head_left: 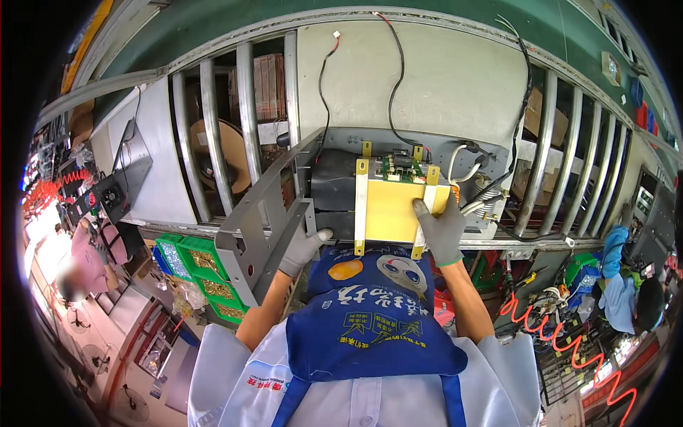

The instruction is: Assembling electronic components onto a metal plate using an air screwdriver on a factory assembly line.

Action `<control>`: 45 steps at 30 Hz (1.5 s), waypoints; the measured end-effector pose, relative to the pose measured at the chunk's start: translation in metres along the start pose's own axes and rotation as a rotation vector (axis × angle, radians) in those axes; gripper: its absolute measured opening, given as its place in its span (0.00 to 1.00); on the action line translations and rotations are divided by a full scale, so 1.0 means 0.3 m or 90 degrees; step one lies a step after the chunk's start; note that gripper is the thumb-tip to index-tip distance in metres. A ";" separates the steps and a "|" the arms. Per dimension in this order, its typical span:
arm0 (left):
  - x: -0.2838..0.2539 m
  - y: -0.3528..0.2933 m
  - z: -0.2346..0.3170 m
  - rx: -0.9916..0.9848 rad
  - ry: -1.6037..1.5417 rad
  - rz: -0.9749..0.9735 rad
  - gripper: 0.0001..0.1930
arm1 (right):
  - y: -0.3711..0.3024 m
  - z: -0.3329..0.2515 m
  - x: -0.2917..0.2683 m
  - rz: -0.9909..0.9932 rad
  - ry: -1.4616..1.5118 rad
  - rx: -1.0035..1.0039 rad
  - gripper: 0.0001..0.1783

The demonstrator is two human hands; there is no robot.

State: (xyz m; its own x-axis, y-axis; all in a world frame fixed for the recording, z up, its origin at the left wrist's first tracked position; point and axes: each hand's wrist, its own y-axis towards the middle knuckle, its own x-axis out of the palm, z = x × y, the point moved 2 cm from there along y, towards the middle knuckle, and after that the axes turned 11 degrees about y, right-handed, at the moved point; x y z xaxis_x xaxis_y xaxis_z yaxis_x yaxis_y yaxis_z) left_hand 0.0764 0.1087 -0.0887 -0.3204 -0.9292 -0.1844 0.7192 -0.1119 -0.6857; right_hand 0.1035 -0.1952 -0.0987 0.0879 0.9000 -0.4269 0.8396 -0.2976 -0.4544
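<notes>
Yellow rectangular panel (388, 210) is clamped by the gloved right hand (441, 229); left hand (302, 249) grips the grey chassis edge (313, 213).

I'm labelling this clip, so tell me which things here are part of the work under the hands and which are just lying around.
In hand:
- right hand in a grey glove, on the yellow rectangular plate
- left hand in a grey glove, at the grey metal chassis
- green circuit board

Lying about:
- green plastic bins of brass-coloured parts
- red coiled hose
- loose black cable
</notes>
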 end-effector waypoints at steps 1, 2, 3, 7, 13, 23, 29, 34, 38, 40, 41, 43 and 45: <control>0.000 0.003 0.013 -0.002 0.004 -0.001 0.51 | -0.002 -0.008 -0.001 0.000 0.000 0.008 0.34; -0.001 0.007 0.028 0.013 0.004 -0.008 0.51 | -0.002 -0.015 -0.002 -0.001 -0.001 0.016 0.35; -0.004 0.005 0.033 0.027 0.002 -0.014 0.52 | -0.003 -0.017 0.000 -0.003 0.001 0.018 0.35; -0.008 -0.001 -0.032 0.025 0.044 0.017 0.52 | -0.008 -0.010 0.003 -0.001 0.015 0.011 0.37; -0.005 -0.010 0.023 -0.004 -0.006 0.002 0.53 | -0.007 -0.010 0.002 0.007 0.001 -0.004 0.35; -0.008 -0.004 0.029 -0.009 0.003 0.000 0.53 | -0.006 -0.015 0.004 0.007 0.012 0.011 0.33; -0.018 -0.019 0.015 0.025 -0.005 0.009 0.51 | -0.017 -0.020 0.003 0.025 0.019 -0.005 0.32; -0.011 -0.009 0.011 0.025 0.029 0.010 0.50 | -0.016 -0.046 -0.004 0.029 0.014 -0.009 0.31; -0.017 -0.019 0.053 0.010 -0.010 0.002 0.49 | -0.016 -0.046 0.010 0.020 -0.020 0.010 0.30; -0.022 -0.019 0.068 0.006 -0.012 -0.010 0.49 | -0.013 -0.044 0.003 0.035 -0.021 -0.006 0.29; -0.022 -0.017 0.068 0.014 -0.002 -0.005 0.47 | -0.011 -0.044 -0.001 0.046 -0.024 -0.021 0.29; -0.016 -0.016 0.030 0.029 0.005 -0.010 0.45 | -0.017 -0.073 -0.012 0.038 -0.013 0.002 0.29; -0.031 0.000 -0.048 0.004 0.148 0.004 0.44 | -0.013 -0.024 0.002 0.021 0.038 0.024 0.27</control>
State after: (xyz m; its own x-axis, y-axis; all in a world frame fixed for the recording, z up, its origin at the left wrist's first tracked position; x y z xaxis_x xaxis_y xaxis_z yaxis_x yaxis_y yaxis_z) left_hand 0.0705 0.1225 -0.0971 -0.4484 -0.8237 -0.3471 0.7257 -0.1088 -0.6794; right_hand 0.1042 -0.1913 -0.0915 0.1477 0.9067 -0.3950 0.8155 -0.3376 -0.4700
